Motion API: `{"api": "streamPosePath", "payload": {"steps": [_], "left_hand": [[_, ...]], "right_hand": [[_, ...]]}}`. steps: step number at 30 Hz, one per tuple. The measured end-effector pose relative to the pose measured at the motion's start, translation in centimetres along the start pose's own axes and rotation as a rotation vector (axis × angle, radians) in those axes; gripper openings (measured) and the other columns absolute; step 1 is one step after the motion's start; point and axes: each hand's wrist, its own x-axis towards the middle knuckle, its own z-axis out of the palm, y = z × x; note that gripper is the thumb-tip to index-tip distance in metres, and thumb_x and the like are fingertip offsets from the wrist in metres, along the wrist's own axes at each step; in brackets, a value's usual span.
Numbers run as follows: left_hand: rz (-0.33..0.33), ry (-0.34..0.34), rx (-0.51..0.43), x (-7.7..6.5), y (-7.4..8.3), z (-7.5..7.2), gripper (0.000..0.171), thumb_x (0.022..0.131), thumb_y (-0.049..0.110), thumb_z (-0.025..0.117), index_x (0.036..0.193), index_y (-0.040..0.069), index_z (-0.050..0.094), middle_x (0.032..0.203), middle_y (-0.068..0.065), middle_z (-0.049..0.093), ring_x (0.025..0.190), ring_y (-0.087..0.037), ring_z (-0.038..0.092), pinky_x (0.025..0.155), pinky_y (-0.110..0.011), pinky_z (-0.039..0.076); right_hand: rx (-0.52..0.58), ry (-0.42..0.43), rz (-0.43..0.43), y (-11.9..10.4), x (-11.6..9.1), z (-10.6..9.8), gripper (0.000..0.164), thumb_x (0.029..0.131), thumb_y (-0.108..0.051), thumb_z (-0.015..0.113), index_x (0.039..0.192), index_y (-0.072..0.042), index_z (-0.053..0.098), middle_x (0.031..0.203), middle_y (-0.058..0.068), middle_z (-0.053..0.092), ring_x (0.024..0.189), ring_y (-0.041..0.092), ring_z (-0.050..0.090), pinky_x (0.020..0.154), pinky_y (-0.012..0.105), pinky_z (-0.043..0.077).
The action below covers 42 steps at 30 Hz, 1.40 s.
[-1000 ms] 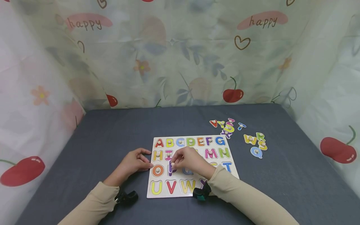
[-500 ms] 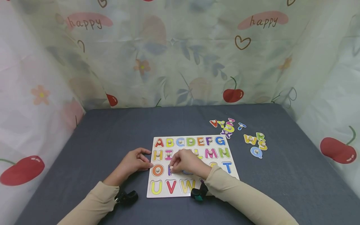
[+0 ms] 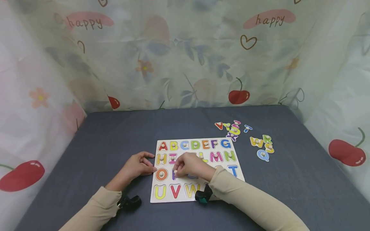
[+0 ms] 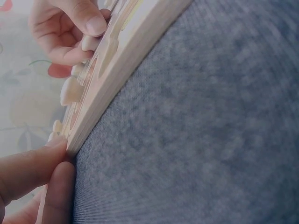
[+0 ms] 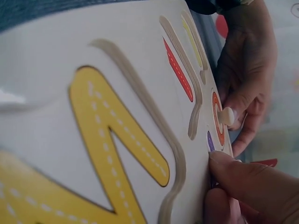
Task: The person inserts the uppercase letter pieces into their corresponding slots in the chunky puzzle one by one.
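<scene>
A wooden alphabet puzzle board [image 3: 167, 200] lies on the dark cloth. My left hand [image 3: 137, 165] holds its left edge, thumb at the top edge and a finger against the side in the left wrist view. With thumb and fingertips, my right hand [image 3: 190, 165] pinches the pale knob [image 4: 88, 43] of the purple letter P piece [image 3: 173, 175], over the P recess beside the orange O [image 3: 161, 174]. Most of the P is hidden under my fingers. Knobbed letters fill the visible top row. The bottom-row recesses, such as the printed V [image 3: 175, 191], hold no pieces.
Loose knobbed letters lie beyond the board to the right: a red V [image 3: 219, 125], a pink Z [image 3: 236, 123], a purple X [image 3: 232, 137] at the board's edge, a blue T [image 3: 247, 128], a yellow W [image 3: 256, 142], a blue Q [image 3: 263, 155] and others. A patterned curtain [image 3: 176, 64] surrounds the table.
My right hand has shifted slightly left and down with the P, which showed more openly one second ago. My left hand stays at the board's edge.
</scene>
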Motion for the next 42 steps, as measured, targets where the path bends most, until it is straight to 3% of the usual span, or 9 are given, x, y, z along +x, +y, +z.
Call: {"api": "streamPosePath", "payload": {"steps": [13, 18, 27, 35, 42], "left_hand": [[-0.006, 0.013, 0.003, 0.1, -0.1, 0.1, 0.056, 0.065, 0.003, 0.082, 0.115, 0.002, 0.056, 0.075, -0.011, 0.059, 0.062, -0.017, 0.06, 0.061, -0.031, 0.054], [-0.003, 0.008, 0.001, 0.2, -0.2, 0.1, 0.056, 0.065, 0.004, 0.082, 0.115, 0.002, 0.056, 0.076, -0.011, 0.059, 0.063, -0.017, 0.06, 0.06, -0.03, 0.054], [-0.004, 0.013, 0.007, 0.1, -0.2, 0.0, 0.056, 0.065, 0.004, 0.082, 0.114, 0.002, 0.055, 0.076, -0.011, 0.059, 0.063, -0.017, 0.06, 0.06, -0.03, 0.054], [0.016, -0.01, -0.009, -0.3, 0.1, -0.1, 0.058, 0.066, 0.004, 0.082, 0.117, 0.001, 0.054, 0.077, -0.011, 0.057, 0.064, -0.017, 0.061, 0.061, -0.03, 0.054], [0.009, -0.003, -0.007, -0.1, -0.3, -0.1, 0.056, 0.066, 0.004, 0.082, 0.115, 0.003, 0.056, 0.077, -0.011, 0.058, 0.065, -0.018, 0.061, 0.061, -0.03, 0.054]], "right_hand": [[-0.003, -0.016, 0.044, -0.5, -0.5, -0.3, 0.021, 0.067, -0.013, 0.082, 0.08, -0.016, 0.066, 0.067, -0.002, 0.061, 0.061, 0.01, 0.054, 0.057, 0.025, 0.041], [0.033, -0.007, 0.034, -0.2, -1.2, -1.5, 0.028, 0.067, -0.016, 0.083, 0.089, -0.015, 0.066, 0.074, -0.001, 0.059, 0.063, 0.012, 0.054, 0.058, 0.026, 0.044], [0.18, 0.125, 0.016, 0.8, -3.4, -7.1, 0.032, 0.073, -0.018, 0.079, 0.101, -0.009, 0.065, 0.084, 0.004, 0.06, 0.073, 0.018, 0.058, 0.063, 0.029, 0.045], [0.267, 0.294, 0.025, 3.5, -7.3, -12.0, 0.038, 0.081, -0.024, 0.072, 0.111, -0.004, 0.059, 0.094, 0.011, 0.059, 0.083, 0.025, 0.062, 0.076, 0.037, 0.051], [0.143, 0.44, 0.154, 6.9, -11.1, -16.0, 0.046, 0.085, -0.034, 0.066, 0.117, -0.002, 0.055, 0.1, 0.013, 0.057, 0.087, 0.025, 0.057, 0.071, 0.027, 0.051]]}}
